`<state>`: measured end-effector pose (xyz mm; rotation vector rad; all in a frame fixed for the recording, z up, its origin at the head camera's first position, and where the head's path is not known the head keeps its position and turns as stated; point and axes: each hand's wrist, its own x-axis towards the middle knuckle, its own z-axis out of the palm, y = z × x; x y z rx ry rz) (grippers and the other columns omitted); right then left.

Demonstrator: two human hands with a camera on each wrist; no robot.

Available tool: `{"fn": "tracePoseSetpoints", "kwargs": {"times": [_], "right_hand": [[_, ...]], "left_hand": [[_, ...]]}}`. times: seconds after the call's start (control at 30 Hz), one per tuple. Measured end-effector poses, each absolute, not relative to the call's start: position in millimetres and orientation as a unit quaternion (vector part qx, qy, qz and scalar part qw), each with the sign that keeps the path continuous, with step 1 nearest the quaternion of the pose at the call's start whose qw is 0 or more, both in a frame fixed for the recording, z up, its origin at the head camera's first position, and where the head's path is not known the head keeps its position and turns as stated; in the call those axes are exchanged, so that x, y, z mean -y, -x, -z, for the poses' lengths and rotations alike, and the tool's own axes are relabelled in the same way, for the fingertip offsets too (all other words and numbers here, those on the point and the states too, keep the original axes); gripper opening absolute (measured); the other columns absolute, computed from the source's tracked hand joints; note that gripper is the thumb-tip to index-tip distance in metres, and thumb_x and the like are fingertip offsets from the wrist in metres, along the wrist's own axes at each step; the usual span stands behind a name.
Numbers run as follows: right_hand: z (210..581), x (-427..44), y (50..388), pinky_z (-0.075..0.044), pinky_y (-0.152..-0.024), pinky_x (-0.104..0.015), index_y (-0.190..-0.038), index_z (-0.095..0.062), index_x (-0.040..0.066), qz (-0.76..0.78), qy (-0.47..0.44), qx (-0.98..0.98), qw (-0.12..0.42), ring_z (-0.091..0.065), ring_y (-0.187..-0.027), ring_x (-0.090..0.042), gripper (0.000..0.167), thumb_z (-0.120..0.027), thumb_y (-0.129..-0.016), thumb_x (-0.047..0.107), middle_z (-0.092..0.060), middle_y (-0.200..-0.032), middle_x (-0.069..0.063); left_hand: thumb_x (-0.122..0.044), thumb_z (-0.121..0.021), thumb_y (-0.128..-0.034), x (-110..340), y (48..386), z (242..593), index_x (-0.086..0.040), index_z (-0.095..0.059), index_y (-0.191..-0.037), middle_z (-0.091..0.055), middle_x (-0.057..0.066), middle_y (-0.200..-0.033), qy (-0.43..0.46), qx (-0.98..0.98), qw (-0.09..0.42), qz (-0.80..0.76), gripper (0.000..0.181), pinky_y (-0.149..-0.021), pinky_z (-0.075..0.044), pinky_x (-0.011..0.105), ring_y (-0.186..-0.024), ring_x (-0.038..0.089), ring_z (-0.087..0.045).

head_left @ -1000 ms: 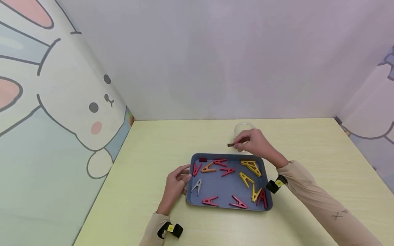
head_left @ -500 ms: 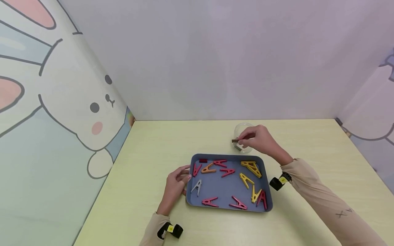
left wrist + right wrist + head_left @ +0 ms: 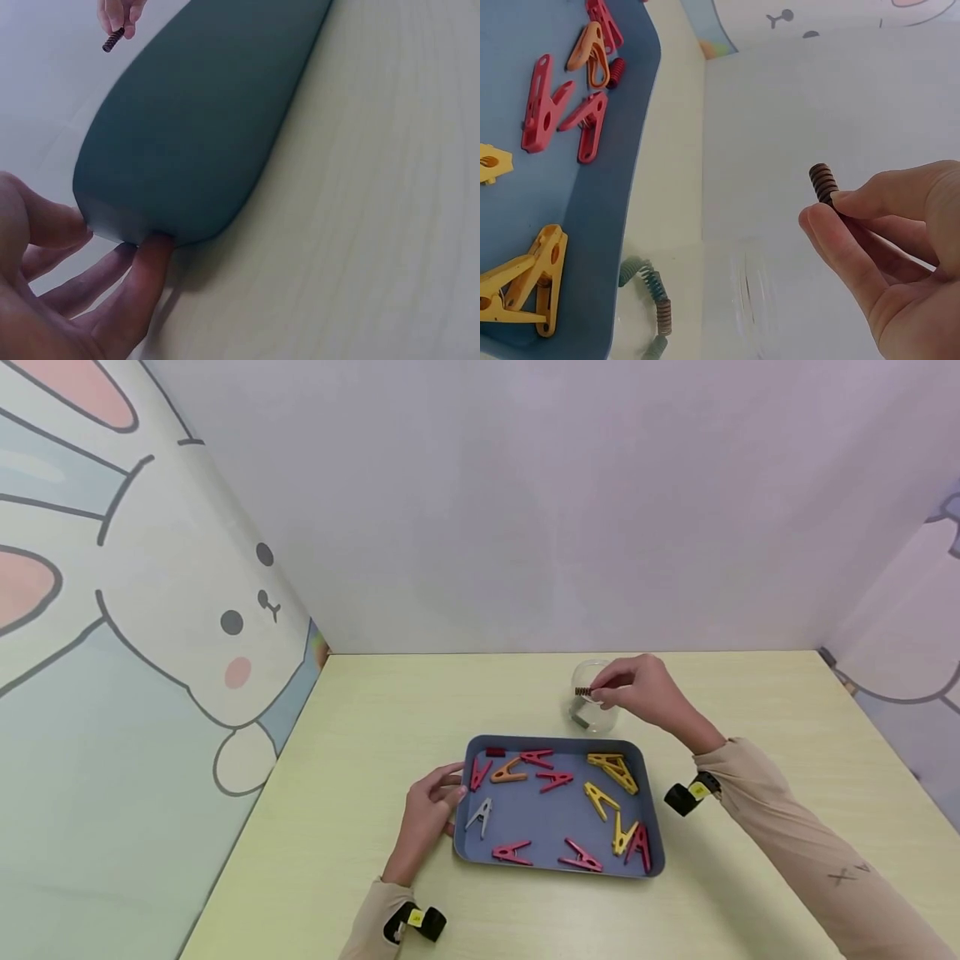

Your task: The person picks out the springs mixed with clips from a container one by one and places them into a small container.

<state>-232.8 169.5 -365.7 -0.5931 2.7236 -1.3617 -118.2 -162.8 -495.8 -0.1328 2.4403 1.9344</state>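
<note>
My right hand (image 3: 645, 692) pinches a small dark brown coil spring (image 3: 822, 181) between thumb and fingertips. It is raised over a clear round container (image 3: 609, 722) behind the tray. Several coil springs (image 3: 664, 316), greenish and brown, lie in that container in the right wrist view. My left hand (image 3: 426, 814) grips the left end of a blue-grey tray (image 3: 532, 814), its fingers against the wall and lower edge in the left wrist view. Red, yellow, orange and grey clips lie in the tray, among them an orange clip (image 3: 510, 770) beside a red coil spring (image 3: 495, 751).
The pale wooden table (image 3: 375, 710) meets a whitish wall (image 3: 487, 527) at its back edge. A printed rabbit (image 3: 187, 585) covers the left side wall. Each wrist wears a small black camera, such as the right wrist camera (image 3: 681, 800).
My right hand has moved back and slightly right with the brown spring, from just behind the tray to over the clear container. The left hand and tray have stayed in place.
</note>
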Motion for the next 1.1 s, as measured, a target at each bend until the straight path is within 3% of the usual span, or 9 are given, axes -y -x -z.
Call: {"fn": "tracePoseSetpoints", "kwargs": {"times": [0.37, 0.63, 0.87, 1.1], "right_hand": [[361, -178, 238, -0.055, -0.062, -0.034, -0.089, -0.074, 0.006, 0.411, 0.178, -0.894, -0.012, -0.066, -0.072, -0.019, 0.008, -0.071, -0.084, 0.011, -0.069, -0.087, -0.008], [360, -182, 240, -0.055, -0.062, -0.033, -0.09, -0.073, 0.004, 0.399, 0.18, -0.899, -0.022, -0.066, -0.07, -0.018, 0.009, -0.069, -0.084, 0.01, -0.068, -0.087, -0.009], [358, -183, 243, -0.054, -0.061, -0.033, -0.089, -0.073, 0.002, 0.386, 0.186, -0.903, -0.034, -0.066, -0.069, -0.02, 0.008, -0.068, -0.084, 0.006, -0.068, -0.085, -0.011], [359, -183, 247, -0.054, -0.058, -0.03, -0.088, -0.072, 0.001, 0.378, 0.182, -0.907, -0.032, -0.066, -0.066, -0.021, 0.007, -0.068, -0.084, 0.005, -0.068, -0.084, -0.012]], "left_hand": [[0.0, -0.061, -0.0882, 157, 108, 461, -0.003, -0.06, -0.125, -0.061, 0.024, -0.111, 0.03, -0.773, 0.037, -0.633, 0.037, -0.046, -0.051, 0.053, -0.096, 0.035, -0.063], [0.0, -0.061, -0.0881, 157, 106, 457, -0.004, -0.06, -0.125, -0.062, 0.024, -0.111, 0.03, -0.775, 0.035, -0.63, 0.037, -0.047, -0.052, 0.053, -0.098, 0.035, -0.063], [-0.006, -0.064, -0.0874, 161, 117, 494, -0.019, -0.065, -0.121, -0.065, 0.011, -0.106, 0.046, -0.777, 0.021, -0.628, 0.036, -0.039, -0.051, 0.038, -0.089, 0.022, -0.065], [-0.006, -0.063, -0.088, 161, 116, 493, -0.018, -0.064, -0.123, -0.064, 0.012, -0.108, 0.047, -0.772, 0.024, -0.634, 0.037, -0.04, -0.052, 0.04, -0.088, 0.023, -0.065]]}}
